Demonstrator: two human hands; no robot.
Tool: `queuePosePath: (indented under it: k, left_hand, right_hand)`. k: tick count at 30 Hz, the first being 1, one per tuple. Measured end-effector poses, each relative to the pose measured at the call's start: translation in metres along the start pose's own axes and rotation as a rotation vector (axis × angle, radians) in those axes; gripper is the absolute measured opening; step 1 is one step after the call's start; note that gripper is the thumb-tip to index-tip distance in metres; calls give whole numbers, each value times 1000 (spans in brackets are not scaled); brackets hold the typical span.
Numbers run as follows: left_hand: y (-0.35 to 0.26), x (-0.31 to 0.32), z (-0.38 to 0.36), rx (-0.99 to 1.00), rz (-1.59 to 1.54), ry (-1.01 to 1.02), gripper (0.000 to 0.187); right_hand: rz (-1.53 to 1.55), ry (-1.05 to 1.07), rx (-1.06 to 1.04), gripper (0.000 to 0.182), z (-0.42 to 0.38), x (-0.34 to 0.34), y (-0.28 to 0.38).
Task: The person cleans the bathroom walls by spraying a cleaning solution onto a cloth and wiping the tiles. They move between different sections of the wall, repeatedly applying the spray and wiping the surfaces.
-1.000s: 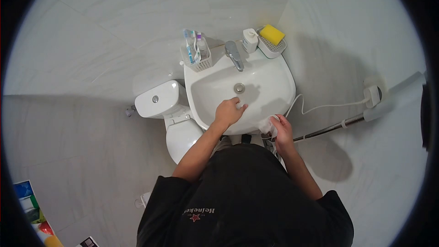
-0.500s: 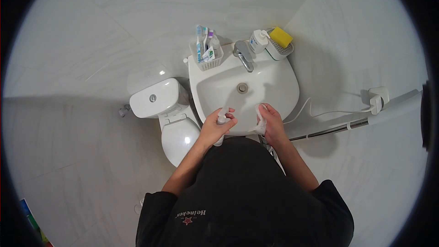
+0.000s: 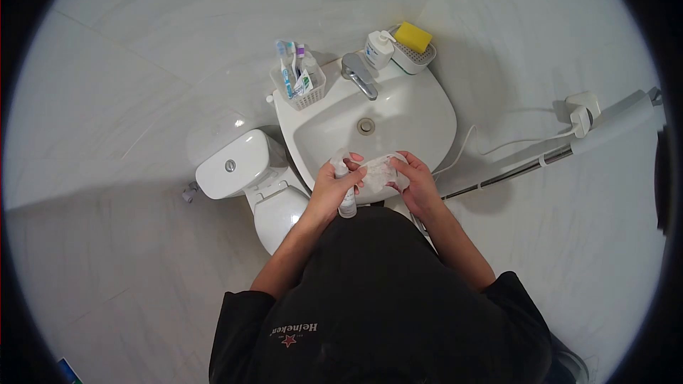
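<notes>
My left hand (image 3: 333,190) is wrapped round a small clear-and-white bottle (image 3: 347,203), whose lower end sticks out below the fingers. My right hand (image 3: 421,186) grips a thin, whitish, tissue-like sheet (image 3: 378,175). The sheet stretches across the gap between both hands, and the left thumb and fingertips are at its near edge. Both hands are over the front rim of the white sink (image 3: 445,124), close to the dark shirt (image 3: 377,291).
Behind the basin stand a chrome faucet (image 3: 361,80), a basket (image 3: 310,97) of toothbrushes, a pump bottle (image 3: 379,50) and a yellow sponge (image 3: 413,37) on a holder. A toilet (image 3: 238,163) is at left. At right, a white cable (image 3: 512,146) runs to a wall plug.
My two hands have come closer together. The whitish sheet, bunched in my right hand before, is now spread out between both hands. The head view has shifted slightly.
</notes>
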State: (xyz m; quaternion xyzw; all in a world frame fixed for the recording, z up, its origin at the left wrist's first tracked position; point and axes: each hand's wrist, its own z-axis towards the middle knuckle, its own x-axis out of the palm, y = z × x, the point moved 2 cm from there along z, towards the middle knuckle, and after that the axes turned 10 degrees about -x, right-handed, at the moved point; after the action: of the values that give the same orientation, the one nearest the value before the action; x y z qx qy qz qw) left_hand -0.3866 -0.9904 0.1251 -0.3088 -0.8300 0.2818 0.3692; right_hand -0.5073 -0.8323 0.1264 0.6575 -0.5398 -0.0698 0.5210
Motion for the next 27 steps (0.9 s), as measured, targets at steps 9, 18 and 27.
queuePosePath:
  k: [9, 18, 27]
  left_hand:
    - [-4, -2, 0, 63, 212, -37, 31]
    - [3, -6, 0, 67, 232, -121, 32]
    - [-8, -1, 1, 133, 356, -82, 32]
  right_hand:
    - [119, -11, -98, 42, -2, 15, 19]
    - [-30, 15, -191, 27, 28, -2, 6]
    - [-67, -4, -143, 36, 25, 17, 18]
